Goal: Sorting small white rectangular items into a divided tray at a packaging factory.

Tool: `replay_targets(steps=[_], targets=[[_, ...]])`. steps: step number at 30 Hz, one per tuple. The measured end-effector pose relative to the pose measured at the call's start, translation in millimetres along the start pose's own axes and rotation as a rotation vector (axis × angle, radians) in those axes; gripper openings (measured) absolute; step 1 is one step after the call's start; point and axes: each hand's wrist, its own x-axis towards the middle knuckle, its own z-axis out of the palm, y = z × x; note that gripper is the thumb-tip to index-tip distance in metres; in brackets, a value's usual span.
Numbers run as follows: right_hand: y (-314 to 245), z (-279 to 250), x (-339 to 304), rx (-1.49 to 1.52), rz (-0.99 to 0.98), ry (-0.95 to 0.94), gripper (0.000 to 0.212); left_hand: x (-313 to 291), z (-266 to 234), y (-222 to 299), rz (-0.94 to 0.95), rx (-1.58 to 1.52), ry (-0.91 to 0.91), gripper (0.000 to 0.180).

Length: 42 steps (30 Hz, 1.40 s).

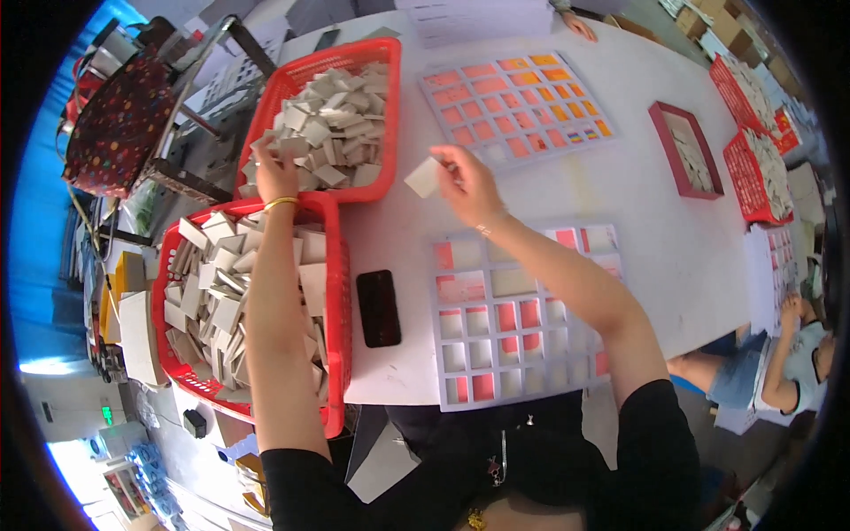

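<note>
My right hand (471, 188) is over the table and pinches a white square tile (423, 178) by its edge. Stretched out to the far left, my left hand (276, 174) reaches into the far red basket (390, 115), its fingers closed on a pale tile (262, 142) among the heap. A nearer red basket (334, 292), also full of white tiles, lies under my left forearm. In front of me sits a white compartment tray (436, 350); some cells hold pink or white pieces. My right forearm hides part of it.
A black phone (379, 308) lies between the near basket and tray. Farther off is another compartment tray (509, 155) with pink and orange pieces. At right are a dark red box (662, 133) and red baskets (739, 168). Another person's hand (580, 26) rests at the far edge.
</note>
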Motion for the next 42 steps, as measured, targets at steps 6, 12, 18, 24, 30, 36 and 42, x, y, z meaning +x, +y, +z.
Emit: replay_targets(steps=[6, 12, 18, 24, 30, 36, 42], targets=[[17.5, -125.7, -110.4, -0.216, 0.256, -0.308, 0.016, -14.9, -3.9, 67.7, 0.231, -0.275, 0.003, 0.024], [22.5, -157.3, -173.5, -0.226, 0.377, -0.442, 0.015, -165.9, 20.1, 179.8, 0.304, -0.311, -0.854, 0.015], [15.1, -151.6, -194.3, -0.317, 0.302, -0.439, 0.012, -285.4, 35.7, 192.7, 0.204, -0.225, -1.265, 0.011], [23.7, -143.6, -202.5, -0.342, 0.254, -0.481, 0.014, -305.4, 56.2, 174.7, 0.15, -0.24, -1.086, 0.011], [5.8, -135.2, -210.4, -0.55, 0.254, -0.479, 0.014, -314.2, 48.1, 191.0, 0.285, -0.129, -1.037, 0.014], [4.6, -131.9, -211.4, -0.874, -0.007, -0.614, 0.004, -307.9, 36.6, 198.4, 0.682, 0.153, -1.2, 0.02], [6.3, -117.7, -166.0, -0.929, -0.051, -0.847, 0.005, -259.0, 22.2, 199.7, 0.815, 0.148, -1.322, 0.026]])
